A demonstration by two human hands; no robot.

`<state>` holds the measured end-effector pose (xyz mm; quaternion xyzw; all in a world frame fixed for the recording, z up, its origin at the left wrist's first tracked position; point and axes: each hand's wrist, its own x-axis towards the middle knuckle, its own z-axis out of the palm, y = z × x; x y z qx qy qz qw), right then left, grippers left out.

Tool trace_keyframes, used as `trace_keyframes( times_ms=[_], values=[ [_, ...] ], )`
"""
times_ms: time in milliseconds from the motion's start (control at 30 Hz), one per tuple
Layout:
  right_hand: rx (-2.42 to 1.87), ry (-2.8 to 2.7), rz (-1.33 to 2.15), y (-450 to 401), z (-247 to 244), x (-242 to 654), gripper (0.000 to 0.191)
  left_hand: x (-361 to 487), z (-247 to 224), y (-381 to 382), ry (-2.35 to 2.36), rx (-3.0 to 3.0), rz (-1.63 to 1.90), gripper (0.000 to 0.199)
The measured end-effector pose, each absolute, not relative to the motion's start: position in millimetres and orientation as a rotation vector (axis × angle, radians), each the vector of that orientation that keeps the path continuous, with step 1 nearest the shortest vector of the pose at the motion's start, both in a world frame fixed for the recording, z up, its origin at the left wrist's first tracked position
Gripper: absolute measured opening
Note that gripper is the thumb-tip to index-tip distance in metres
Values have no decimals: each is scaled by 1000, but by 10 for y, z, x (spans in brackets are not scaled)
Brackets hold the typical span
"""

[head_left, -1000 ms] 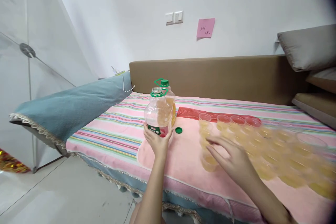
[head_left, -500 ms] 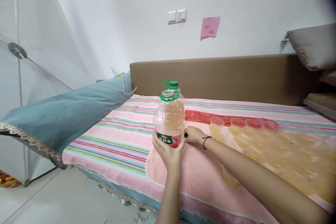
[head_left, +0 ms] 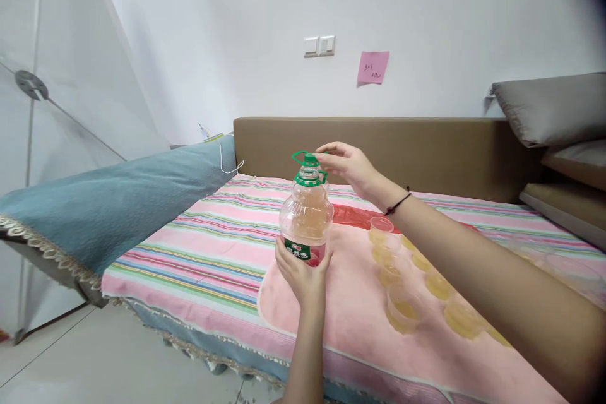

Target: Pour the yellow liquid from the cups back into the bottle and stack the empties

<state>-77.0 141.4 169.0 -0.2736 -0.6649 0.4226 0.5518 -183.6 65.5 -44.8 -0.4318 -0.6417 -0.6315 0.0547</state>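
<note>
My left hand is wrapped round the lower part of a large clear plastic bottle with a green and red label. Its threaded neck looks uncapped, and a green carry handle rings it. Right behind stands a second bottle, mostly hidden, with its own green handle. Beside the neck, my right hand is raised, thumb and fingers closed at a green bottle cap. The rear bottle's cap overlaps here, so the two are hard to separate.
Several clear cups of yellow liquid stand on a pink mat to the right, partly behind my right arm. A red plastic strip lies behind them. A brown headboard and stacked cushions border the striped bed.
My right hand has risen from low beside the bottle, where it held a green cap, to the bottle necks. My left hand keeps its hold. The view has tilted up slightly.
</note>
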Motion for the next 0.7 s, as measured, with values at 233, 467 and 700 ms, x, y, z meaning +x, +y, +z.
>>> trace_keyframes(
  times_ms=[233,467,700],
  values=[
    [-654,-1598,1061,1345,1584,-962,37,-1851,-441,629,-1955,-1331,-1876,118],
    [-652,-2082,815,1376,1796,-808,38,-1853,-438,629,-1973,-1334,-1872,118],
    [-733,-2780,327,1492,2397,-798,35,-1850,-474,642,-1957,-1350,-1860,117]
  ],
)
